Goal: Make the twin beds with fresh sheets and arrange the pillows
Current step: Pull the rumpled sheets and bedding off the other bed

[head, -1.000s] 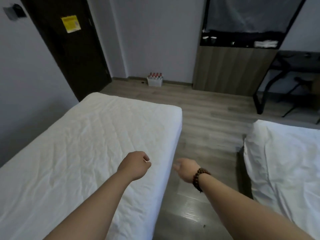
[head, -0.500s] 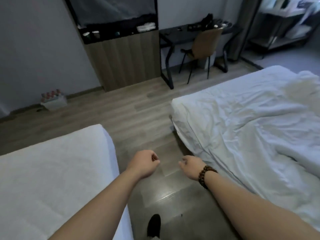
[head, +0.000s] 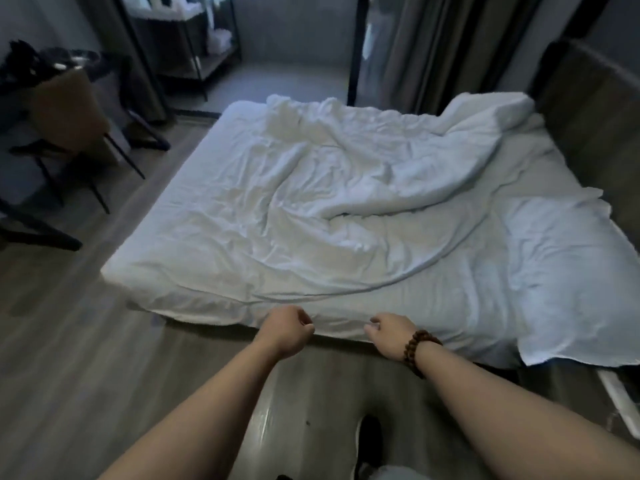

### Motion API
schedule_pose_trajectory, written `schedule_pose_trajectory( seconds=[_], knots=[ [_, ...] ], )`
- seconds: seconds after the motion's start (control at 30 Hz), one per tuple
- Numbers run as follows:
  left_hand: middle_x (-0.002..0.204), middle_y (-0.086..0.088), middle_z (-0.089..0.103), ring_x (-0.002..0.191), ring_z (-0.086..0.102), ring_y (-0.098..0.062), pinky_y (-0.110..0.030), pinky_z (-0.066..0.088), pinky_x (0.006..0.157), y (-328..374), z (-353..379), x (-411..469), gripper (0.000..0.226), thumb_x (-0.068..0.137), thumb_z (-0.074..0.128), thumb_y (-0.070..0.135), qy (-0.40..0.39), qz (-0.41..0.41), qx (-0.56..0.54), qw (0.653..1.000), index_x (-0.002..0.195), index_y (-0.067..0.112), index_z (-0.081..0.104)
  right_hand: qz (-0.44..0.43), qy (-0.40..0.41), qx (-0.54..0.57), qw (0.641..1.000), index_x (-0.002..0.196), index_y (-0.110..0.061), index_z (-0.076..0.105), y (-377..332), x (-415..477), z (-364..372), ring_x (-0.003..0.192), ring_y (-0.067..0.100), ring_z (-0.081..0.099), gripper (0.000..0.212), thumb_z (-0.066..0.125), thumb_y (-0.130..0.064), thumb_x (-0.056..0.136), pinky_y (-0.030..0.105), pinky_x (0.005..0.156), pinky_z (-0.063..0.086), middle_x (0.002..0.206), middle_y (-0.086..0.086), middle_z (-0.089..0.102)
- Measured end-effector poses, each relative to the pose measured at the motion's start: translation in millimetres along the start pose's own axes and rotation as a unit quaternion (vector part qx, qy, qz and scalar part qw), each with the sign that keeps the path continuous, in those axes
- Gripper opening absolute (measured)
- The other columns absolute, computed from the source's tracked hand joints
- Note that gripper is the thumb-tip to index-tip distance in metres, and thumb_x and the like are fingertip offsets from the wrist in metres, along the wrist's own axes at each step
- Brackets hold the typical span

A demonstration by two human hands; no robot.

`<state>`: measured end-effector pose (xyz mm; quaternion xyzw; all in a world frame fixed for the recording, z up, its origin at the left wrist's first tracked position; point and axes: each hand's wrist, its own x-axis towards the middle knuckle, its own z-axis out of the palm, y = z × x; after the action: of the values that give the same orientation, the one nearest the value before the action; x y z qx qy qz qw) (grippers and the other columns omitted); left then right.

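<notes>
Head view. Clock positions are read on the frame, with 12 o'clock at the top.

At 10 o'clock, a brown chair (head: 65, 112) stands on the wood floor (head: 69, 358), beside a dark desk (head: 20, 77) at the left edge. At 11 o'clock, a metal shelf rack (head: 194, 39) stands against the far wall.

The bed (head: 221, 299) fills the centre, with its near edge running from 9 o'clock towards 4 o'clock. A white sheet (head: 214, 237) covers it and is creased. A crumpled white duvet (head: 381, 157) lies bunched on the sheet, from 12 o'clock to 2 o'clock.

Just below centre, at 6 o'clock, the left hand (head: 285, 329) hovers at the near bed edge. Its fingers are curled into a fist and grip nothing. Just beside it, the right hand (head: 391, 337) hangs with loosely curled fingers and holds nothing. A brown bead bracelet (head: 417, 351) sits on the right wrist. Contact between either hand and the sheet cannot be determined.

A dark shoe (head: 369, 434) shows between the forearms at 6 o'clock.

At 1 o'clock, grey curtains (head: 433, 46) hang behind the bed. At 2 o'clock, a dark headboard (head: 588, 109) stands upright. At 3 o'clock, a flat white pillow (head: 561, 271) lies on the sheet, and its corner overhangs the near edge.
</notes>
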<state>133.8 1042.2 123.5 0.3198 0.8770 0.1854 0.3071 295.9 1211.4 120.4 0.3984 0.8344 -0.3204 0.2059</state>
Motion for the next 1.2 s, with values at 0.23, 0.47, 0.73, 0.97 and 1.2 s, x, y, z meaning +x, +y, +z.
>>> schedule_pose_trajectory(
  seconds=[0.23,0.47,0.73,0.97,1.2],
  knots=[
    [0.088,-0.004,0.077,0.081,0.071,-0.018,-0.031,0.057,0.079,100.2,42.9,43.8,0.020,0.088,0.064,0.027,-0.077,0.073,0.037,0.994,0.095,0.014,0.078,0.114,0.061,0.116,0.985,0.123,-0.014,0.062,108.9,-16.9,-19.5,0.121,0.025,0.058,0.038,0.049,-0.042,0.100,0.028,0.095,0.043,0.129,0.006,0.064],
    [0.097,0.000,0.076,0.088,0.072,-0.021,-0.035,0.058,0.086,186.5,92.8,98.3,0.020,0.087,0.063,0.030,-0.118,0.096,0.075,0.986,0.098,0.019,0.076,0.149,0.075,0.194,0.967,0.116,-0.010,0.067,199.7,7.8,-56.9,0.112,0.024,0.062,0.036,0.045,-0.035,0.102,0.029,0.094,0.048,0.121,0.008,0.068],
    [0.093,0.004,0.073,0.075,0.071,-0.014,-0.034,0.060,0.078,275.7,143.2,179.9,0.011,0.081,0.063,0.036,-0.125,0.060,0.090,0.986,0.088,0.031,0.068,0.167,0.059,0.219,0.959,0.088,-0.014,0.064,296.9,75.4,-122.3,0.088,0.024,0.063,0.033,0.043,-0.037,0.099,0.028,0.073,0.047,0.090,0.006,0.066],
    [0.094,0.003,0.071,0.078,0.071,-0.015,-0.031,0.058,0.076,352.3,160.5,258.2,0.023,0.088,0.066,0.034,-0.127,0.060,0.080,0.987,0.108,0.024,0.067,0.189,0.066,0.252,0.947,0.084,-0.018,0.058,348.4,127.7,-196.1,0.076,0.018,0.058,0.031,0.040,-0.036,0.102,0.028,0.064,0.043,0.085,0.004,0.060],
    [0.116,-0.003,0.071,0.109,0.064,-0.023,-0.029,0.050,0.093,433.9,200.4,399.4,0.035,0.088,0.066,0.034,-0.143,0.094,0.126,0.977,0.121,0.022,0.066,0.236,0.073,0.286,0.926,0.087,-0.015,0.059,400.0,208.9,-253.7,0.076,0.021,0.056,0.032,0.040,-0.035,0.102,0.029,0.061,0.040,0.087,0.005,0.062]
  ],
)
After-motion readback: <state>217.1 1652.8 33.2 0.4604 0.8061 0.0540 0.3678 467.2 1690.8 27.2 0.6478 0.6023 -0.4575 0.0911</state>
